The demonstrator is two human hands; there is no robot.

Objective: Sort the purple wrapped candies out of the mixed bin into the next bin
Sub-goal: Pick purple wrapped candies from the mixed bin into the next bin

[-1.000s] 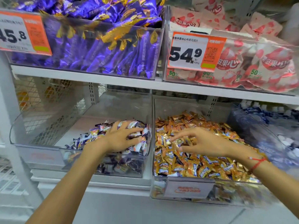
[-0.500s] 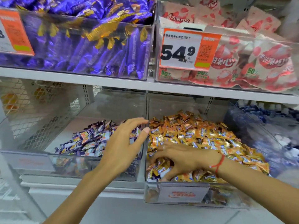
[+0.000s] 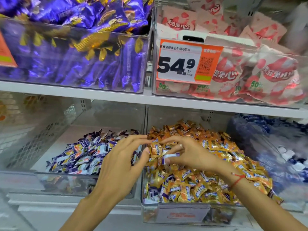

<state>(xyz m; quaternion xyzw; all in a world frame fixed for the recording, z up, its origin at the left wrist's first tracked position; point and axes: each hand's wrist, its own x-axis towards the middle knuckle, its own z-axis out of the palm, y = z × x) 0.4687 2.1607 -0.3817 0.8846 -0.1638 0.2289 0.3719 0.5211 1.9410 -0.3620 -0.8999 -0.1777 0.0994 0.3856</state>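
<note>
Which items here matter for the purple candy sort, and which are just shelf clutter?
In play: right hand pinching a purple wrapped candy; left hand; orange mixed bin; purple bin.

Clutter: upper purple packs; pink packs; price tag; blue-white bin.

Right hand (image 3: 188, 155) pinching purple candy (image 3: 171, 156) over mixed bin (image 3: 183, 214) (left hand (image 3: 123, 165) beside).

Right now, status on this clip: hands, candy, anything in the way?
Right hand pinches a purple candy over the mixed bin. Left hand open at the divider, fingers relaxed. Purple bin alongside, nothing blocking.
</note>
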